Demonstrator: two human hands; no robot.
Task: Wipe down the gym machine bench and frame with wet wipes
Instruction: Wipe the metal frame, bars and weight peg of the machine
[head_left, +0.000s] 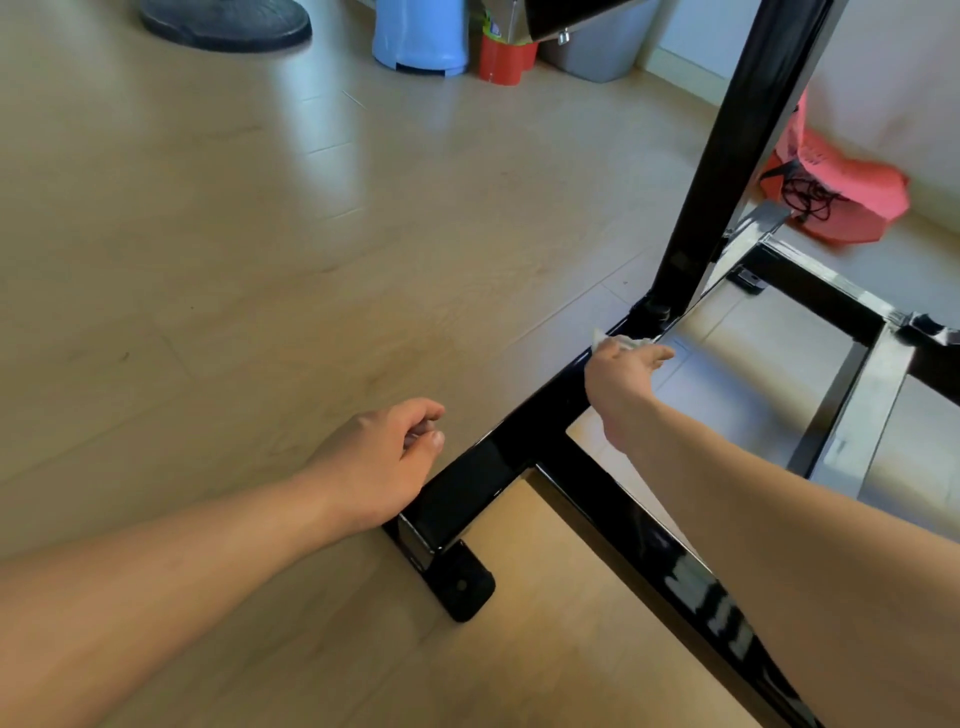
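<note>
At floor level, where the upright post (727, 156) meets the base bar (519, 441) of the black frame, the right hand (621, 371) grips a bunched white wet wipe (621, 343) and presses it onto the top of the bar, just beside the foot of the post. The fingers curl over the wipe, and only its far edge shows beyond them. The left hand (382, 457) hangs near the outer end of the same bar, fingers loosely curled and holding nothing; whether its heel touches the bar cannot be told. A bolted foot plate (462, 587) lies flat on the wooden floor (260, 234) at that end. A second bar runs from the base bar toward the viewer, under the right forearm, and further cross bars (852, 415) lie to the right. All of this metal is glossy, so sheen alone does not show which parts have been wiped. The bench is not clearly in view. Judged from this position, work is on the lower frame; the post, the cross bars and the foot plate may need passes yet, and the state of the bench is unknown. A blue bin (421, 36), a red cup (504, 60) and a grey bin (597, 47) stand well apart by the far wall.
</note>
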